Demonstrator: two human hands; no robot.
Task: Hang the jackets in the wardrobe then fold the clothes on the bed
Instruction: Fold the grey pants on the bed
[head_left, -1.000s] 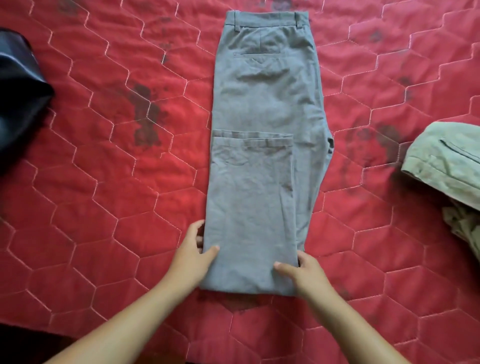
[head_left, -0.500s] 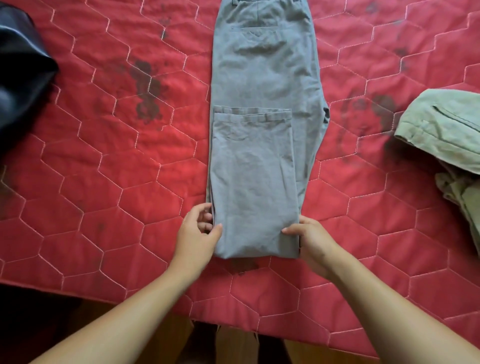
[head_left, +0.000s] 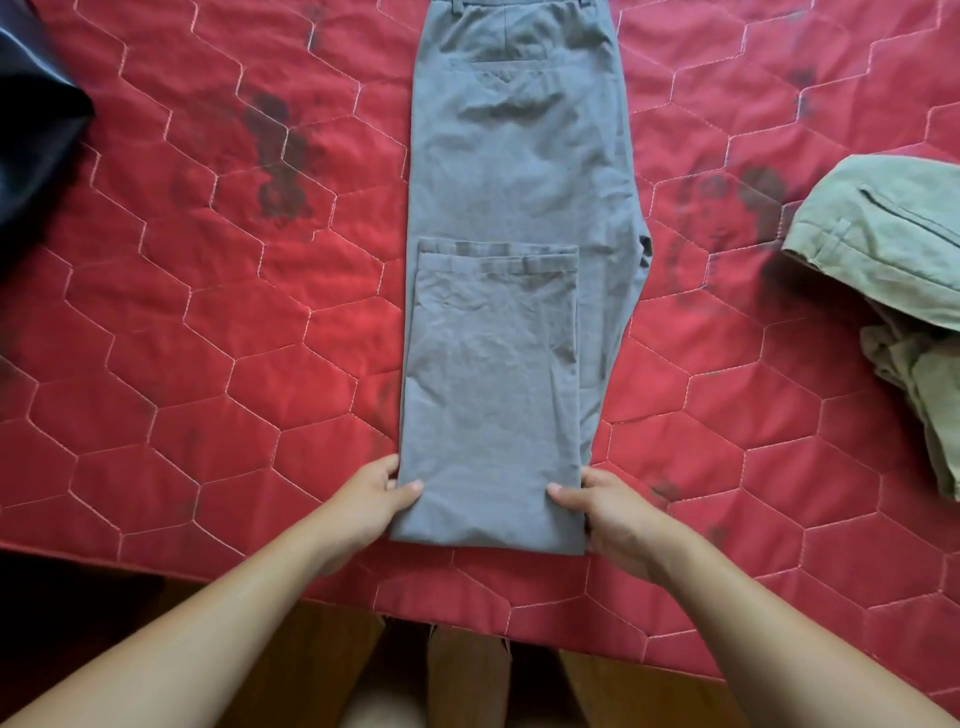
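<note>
L hand and R hand each pinch a near corner of the trousers, thumbs on top, other fingers at the sides, partly hidden. Trousers lie flat, lengthwise, mid-quilt: legs doubled back w/ hems abt halfway up, waistband far, fold close to the quilt's near edge. Green garment sits crumpled on the right, well apart. Dark garment at the far left.

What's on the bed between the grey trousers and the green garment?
Nothing but bare red quilt with dark stains lies between the trousers and the green garment, as the head view shows.
</note>
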